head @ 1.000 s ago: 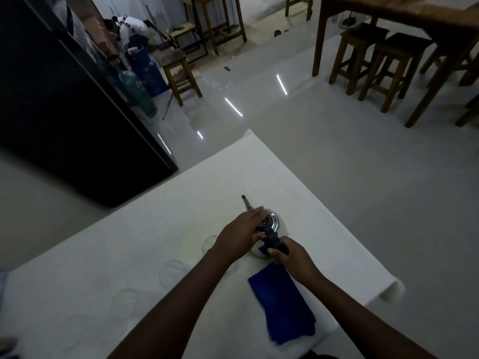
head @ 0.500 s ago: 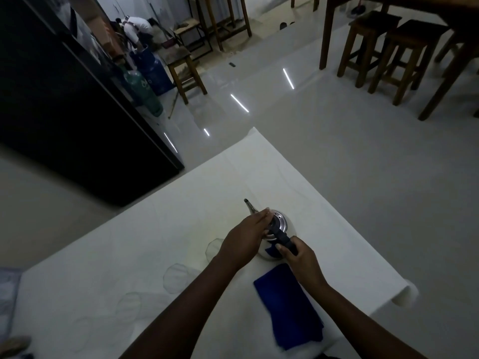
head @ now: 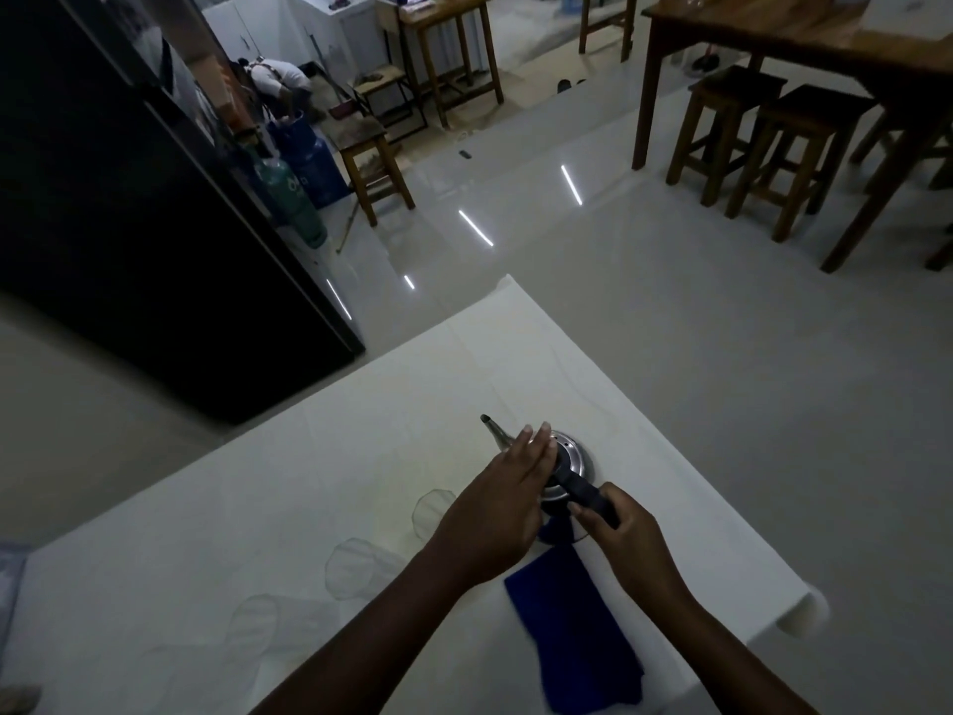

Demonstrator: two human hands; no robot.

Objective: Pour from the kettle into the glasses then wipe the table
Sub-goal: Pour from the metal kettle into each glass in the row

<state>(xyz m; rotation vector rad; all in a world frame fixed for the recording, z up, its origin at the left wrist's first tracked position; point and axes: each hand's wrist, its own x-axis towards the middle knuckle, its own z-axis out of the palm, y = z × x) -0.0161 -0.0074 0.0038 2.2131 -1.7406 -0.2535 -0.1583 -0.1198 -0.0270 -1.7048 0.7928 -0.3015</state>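
White-clothed table [head: 361, 456]: round steel kettle [head: 572, 459] stands upright near right edge, spout pointing away-left. Clear glasses [head: 356, 567] lie left of it. Right hand [head: 619, 539] grip clamped on black handle; left hand [head: 495, 513] fingers flat, apart, on lid.

Kettle [head: 570, 459] body mostly hidden under both hands, blue cloth [head: 577, 627] cut by bottom edge

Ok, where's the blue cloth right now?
In the head view the blue cloth lies flat on the white table, near its right front edge, just behind the kettle and beneath the right hand.
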